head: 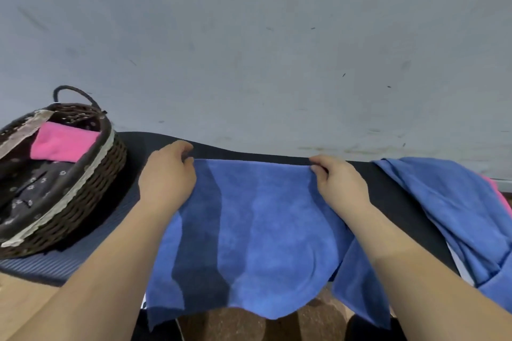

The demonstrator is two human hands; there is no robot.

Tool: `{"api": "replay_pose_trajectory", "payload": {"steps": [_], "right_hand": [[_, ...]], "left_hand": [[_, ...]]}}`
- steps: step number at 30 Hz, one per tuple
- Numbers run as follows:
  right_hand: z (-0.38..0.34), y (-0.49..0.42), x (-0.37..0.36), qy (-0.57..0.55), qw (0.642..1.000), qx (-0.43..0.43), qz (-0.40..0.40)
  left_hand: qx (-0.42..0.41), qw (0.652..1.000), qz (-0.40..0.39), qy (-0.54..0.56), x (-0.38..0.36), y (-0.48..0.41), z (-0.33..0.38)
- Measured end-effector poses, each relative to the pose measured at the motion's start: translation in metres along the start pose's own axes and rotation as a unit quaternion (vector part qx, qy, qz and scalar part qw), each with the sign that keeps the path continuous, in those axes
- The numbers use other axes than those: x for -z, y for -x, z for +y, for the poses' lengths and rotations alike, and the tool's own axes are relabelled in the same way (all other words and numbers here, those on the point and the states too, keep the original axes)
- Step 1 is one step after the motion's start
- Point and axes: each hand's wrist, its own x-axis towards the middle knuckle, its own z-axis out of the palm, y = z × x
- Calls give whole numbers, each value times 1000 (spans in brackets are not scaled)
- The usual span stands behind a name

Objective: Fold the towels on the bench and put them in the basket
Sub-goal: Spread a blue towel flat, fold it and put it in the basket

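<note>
A blue towel (255, 230) lies spread across the dark bench (388, 202), its near part hanging over the front edge. My left hand (169, 174) pinches the towel's far left corner. My right hand (338, 183) pinches its far right corner. At the left stands a dark wicker basket (91, 196) with a folded pink towel (62, 144) inside. A second blue towel (457, 207) lies crumpled at the right end of the bench, with a sliver of pink cloth (498, 194) showing beneath it.
A pale grey wall (249, 50) rises directly behind the bench. The basket has a flowered dark lining and a loop handle (72, 91). Brown floor (235, 324) shows below the hanging towel.
</note>
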Motion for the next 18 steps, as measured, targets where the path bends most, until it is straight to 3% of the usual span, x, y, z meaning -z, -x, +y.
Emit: {"api": "replay_pose_trajectory", "payload": {"steps": [4, 6, 8, 12, 14, 18], "right_hand": [[-6, 6, 1, 40, 999, 23, -10], [-18, 18, 5, 51, 996, 67, -33], [-31, 38, 4, 43, 990, 86, -107], [-42, 79, -7, 111, 947, 21, -302], [-44, 90, -13, 175, 929, 2, -326], [-55, 84, -27, 204, 919, -21, -336]], "left_hand": [[-48, 997, -31, -50, -2, 8, -2], [-83, 991, -89, -56, -2, 23, 5], [-104, 973, -179, -99, -6, 44, 12], [-77, 912, -341, -215, -19, 81, 9], [-56, 902, -366, -222, -23, 88, 3], [-65, 917, -348, -184, -29, 76, -12]]}}
